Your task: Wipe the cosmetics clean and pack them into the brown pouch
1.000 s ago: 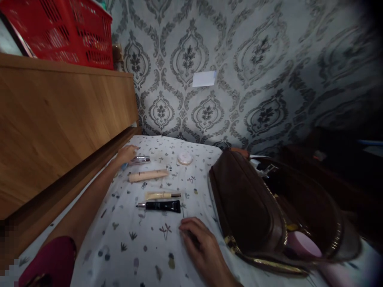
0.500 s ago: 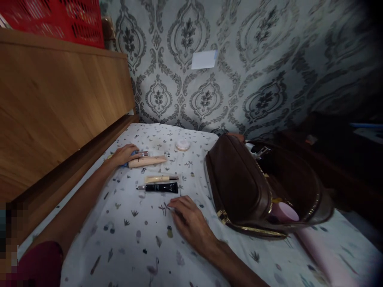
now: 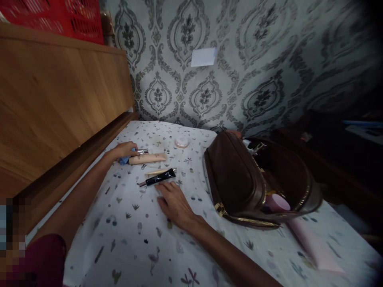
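My left hand (image 3: 126,150) is closed over a small silver-capped item (image 3: 143,151), with crumpled blue material (image 3: 124,160) under the fingers. Most of that item is hidden. Just below it lies a beige squeeze tube (image 3: 148,158). My right hand (image 3: 175,201) has its fingertips against the lower edge of a black tube (image 3: 160,177) with a silver tip, thumb apart and not gripping it. The black tube lies slanted, partly covering a slim cream-coloured tube (image 3: 152,172). Beyond these is a round, pale compact (image 3: 182,142).
To the right stands an open brown bag (image 3: 235,179) with gold zips and a pink object (image 3: 278,203) inside. A long pale-pink item (image 3: 314,245) lies before it. A wooden cabinet (image 3: 66,91) edges the patterned sheet on the left, holding a red basket (image 3: 86,24).
My right hand has moved up and left to the black tube. The tube has turned from level to slanted and shifted up against the cream one. My left hand has stayed nearly still.
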Available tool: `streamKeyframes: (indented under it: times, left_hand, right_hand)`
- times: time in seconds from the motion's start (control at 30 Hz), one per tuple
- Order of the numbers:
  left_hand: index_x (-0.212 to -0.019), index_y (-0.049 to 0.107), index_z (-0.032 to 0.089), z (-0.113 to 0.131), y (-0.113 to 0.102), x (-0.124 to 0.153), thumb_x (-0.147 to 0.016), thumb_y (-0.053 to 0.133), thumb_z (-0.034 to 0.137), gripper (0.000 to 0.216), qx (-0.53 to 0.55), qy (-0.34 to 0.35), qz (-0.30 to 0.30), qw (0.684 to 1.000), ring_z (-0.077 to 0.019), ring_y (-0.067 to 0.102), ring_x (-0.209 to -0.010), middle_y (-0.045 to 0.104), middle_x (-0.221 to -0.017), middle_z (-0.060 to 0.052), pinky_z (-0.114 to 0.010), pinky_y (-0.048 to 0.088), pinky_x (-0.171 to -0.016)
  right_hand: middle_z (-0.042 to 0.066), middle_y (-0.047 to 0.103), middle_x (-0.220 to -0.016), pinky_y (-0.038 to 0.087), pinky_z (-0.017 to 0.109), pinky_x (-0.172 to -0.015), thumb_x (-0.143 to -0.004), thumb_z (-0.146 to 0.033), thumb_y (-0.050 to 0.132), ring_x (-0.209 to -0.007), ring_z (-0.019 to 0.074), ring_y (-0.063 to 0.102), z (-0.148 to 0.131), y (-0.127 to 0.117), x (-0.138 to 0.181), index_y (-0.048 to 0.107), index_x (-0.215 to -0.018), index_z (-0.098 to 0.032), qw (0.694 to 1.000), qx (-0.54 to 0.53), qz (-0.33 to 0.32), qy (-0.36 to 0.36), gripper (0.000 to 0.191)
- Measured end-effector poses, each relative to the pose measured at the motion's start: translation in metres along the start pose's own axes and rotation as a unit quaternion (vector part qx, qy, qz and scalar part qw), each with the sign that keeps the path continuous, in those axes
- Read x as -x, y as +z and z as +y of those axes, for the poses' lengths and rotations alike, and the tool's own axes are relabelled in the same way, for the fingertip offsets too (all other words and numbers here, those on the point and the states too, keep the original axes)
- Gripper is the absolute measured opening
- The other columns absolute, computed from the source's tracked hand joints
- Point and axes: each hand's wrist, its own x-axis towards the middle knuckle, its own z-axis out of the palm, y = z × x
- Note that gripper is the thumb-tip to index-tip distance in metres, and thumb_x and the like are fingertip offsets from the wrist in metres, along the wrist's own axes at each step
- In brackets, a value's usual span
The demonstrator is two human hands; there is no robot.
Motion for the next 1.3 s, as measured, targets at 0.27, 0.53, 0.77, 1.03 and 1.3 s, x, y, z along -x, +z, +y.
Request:
streamKeyframes:
  times: [0.27,0.53,0.77,1.03,1.3]
  left_hand:
    - [-0.112,0.063,0.023,0.016,-0.008,0.015,-0.083,0.054,0.054,0.043,-0.032,-0.037,0.016,0.999,-0.0266,0.065,-0.093,0.072,-0.105,-0.008,-0.030,0.045,-0.073]
    - [-0.113,0.064,0.028,0.009,-0.004,0.049,-0.088,0.046,0.047,0.036,-0.025,-0.031,0.046,0.998,-0.0240,0.063,-0.106,0.071,-0.113,-0.003,-0.029,0.046,-0.082]
    - [-0.111,0.066,0.026,0.006,0.006,0.048,-0.082,0.053,0.043,0.036,-0.027,-0.049,0.013,0.998,-0.0263,0.066,-0.102,0.071,-0.114,-0.007,-0.030,0.047,-0.079]
    - [-0.118,0.057,0.025,0.015,0.016,0.070,-0.089,0.048,0.040,0.034,-0.013,-0.096,0.082,0.992,-0.0281,0.065,-0.104,0.070,-0.115,-0.008,-0.033,0.047,-0.080]
    - [-0.127,0.049,0.026,0.045,0.014,0.113,-0.095,0.047,0.044,0.036,0.033,-0.057,0.185,0.981,-0.0241,0.059,-0.113,0.064,-0.122,-0.006,-0.033,0.047,-0.090]
  right_hand:
    - [0.012,0.063,-0.126,0.046,0.045,-0.099,-0.088,-0.008,0.057,-0.109,0.0279,0.054,0.004,0.005,0.005,0.062,-0.123,-0.014,1.000,-0.005,0.025,-0.014,0.035]
    - [0.014,0.061,-0.127,0.049,0.046,-0.101,-0.089,-0.006,0.053,-0.116,0.0279,0.054,0.010,0.012,0.028,0.066,-0.111,-0.015,0.995,-0.047,0.080,-0.045,0.027]
    - [0.012,0.066,-0.119,0.051,0.044,-0.099,-0.087,-0.004,0.054,-0.112,0.0271,0.056,0.002,0.011,0.021,0.067,-0.112,-0.015,0.994,-0.061,0.076,-0.047,0.030]
    - [0.013,0.066,-0.123,0.045,0.047,-0.102,-0.086,-0.009,0.060,-0.116,0.0285,0.055,-0.009,0.017,-0.005,0.062,-0.124,-0.014,0.998,-0.044,0.022,-0.032,0.038]
    - [0.018,0.054,-0.142,0.041,0.048,-0.112,-0.090,-0.016,0.055,-0.135,0.0282,0.047,0.010,0.031,-0.003,0.058,-0.131,-0.015,0.993,-0.087,0.062,-0.042,0.041]
